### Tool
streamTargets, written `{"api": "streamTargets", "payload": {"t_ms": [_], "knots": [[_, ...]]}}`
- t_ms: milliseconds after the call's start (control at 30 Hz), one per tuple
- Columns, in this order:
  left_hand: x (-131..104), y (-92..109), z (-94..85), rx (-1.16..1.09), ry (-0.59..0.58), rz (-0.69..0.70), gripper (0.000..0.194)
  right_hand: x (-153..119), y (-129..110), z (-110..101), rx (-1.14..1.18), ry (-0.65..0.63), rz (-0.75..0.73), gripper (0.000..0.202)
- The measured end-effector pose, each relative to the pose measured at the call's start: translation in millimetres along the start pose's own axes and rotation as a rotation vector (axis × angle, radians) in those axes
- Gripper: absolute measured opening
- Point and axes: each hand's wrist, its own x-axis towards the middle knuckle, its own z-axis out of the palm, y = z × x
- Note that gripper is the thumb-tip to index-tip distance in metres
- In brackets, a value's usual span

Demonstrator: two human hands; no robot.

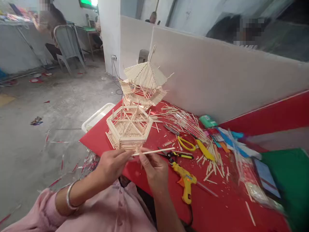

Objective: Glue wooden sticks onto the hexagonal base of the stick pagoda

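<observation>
A thin pale wooden stick point(159, 150) lies nearly level between my two hands, close to the table's near edge. My left hand point(112, 164) is closed on its left end, and my right hand point(154, 169) pinches it near the middle, so the other end sticks out to the right. Just beyond my fingers stands a hexagonal frame point(116, 130) built of the same sticks, with short posts rising from its rim. Behind that frame is a pagoda-like stick model point(145, 75) with a sloped roof.
On the red table point(166, 196) lie a yellow glue gun point(184, 180), black-and-yellow pliers point(175, 155), yellow-handled scissors point(185, 143) and many loose sticks point(188, 122). A phone point(266, 177) rests at the right. A white tray point(85, 124) juts out past the left edge. Another person point(51, 19) sits far left.
</observation>
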Motion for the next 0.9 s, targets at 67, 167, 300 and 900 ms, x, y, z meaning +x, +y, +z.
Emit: {"api": "streamTargets", "payload": {"t_ms": [67,167,300,900], "knots": [[-5,-12,-22.5,0.055,-0.057,-0.028,0.021,10,4,-2,0.048,0.07,-0.031,0.025],[-8,-25,-45.9,0.121,-0.128,-0.062,0.026,22,9,-3,0.037,0.136,-0.076,0.026],[1,-34,-52.0,0.161,-0.109,-0.064,0.021,29,13,0,-0.138,0.198,-0.15,0.025],[16,-46,-41.3,0.148,0.011,-0.157,0.013,43,17,0,-0.561,0.173,-0.482,0.028]]}}
